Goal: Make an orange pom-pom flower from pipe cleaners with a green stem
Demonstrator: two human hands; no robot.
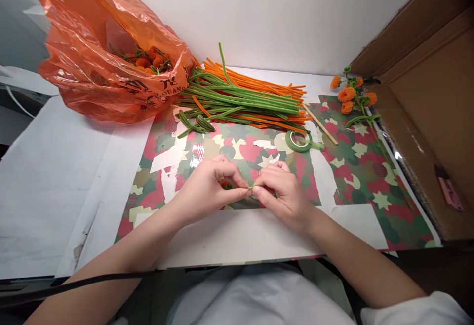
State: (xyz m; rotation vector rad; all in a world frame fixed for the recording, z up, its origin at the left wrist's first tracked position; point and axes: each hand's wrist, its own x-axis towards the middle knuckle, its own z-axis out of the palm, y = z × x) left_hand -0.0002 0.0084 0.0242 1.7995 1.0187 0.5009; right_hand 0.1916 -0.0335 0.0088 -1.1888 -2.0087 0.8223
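Note:
Both hands meet over the patterned board, pinching a thin green strand between their fingertips. Whether it is a pipe cleaner or tape, I cannot make out. My left hand is closed with thumb and forefinger on the strand's left side; a bit of green and orange shows behind its fingers. My right hand pinches the strand from the right, its other fingers curled. Beyond the hands lies a roll of green tape. Bent green pipe cleaners rest farther back on the left.
Green pipe cleaners and orange pipe cleaners lie in a pile at the back. An orange plastic bag holds orange flowers. A wooden stick, an orange flower stem and a cardboard box with a pink cutter are rightward.

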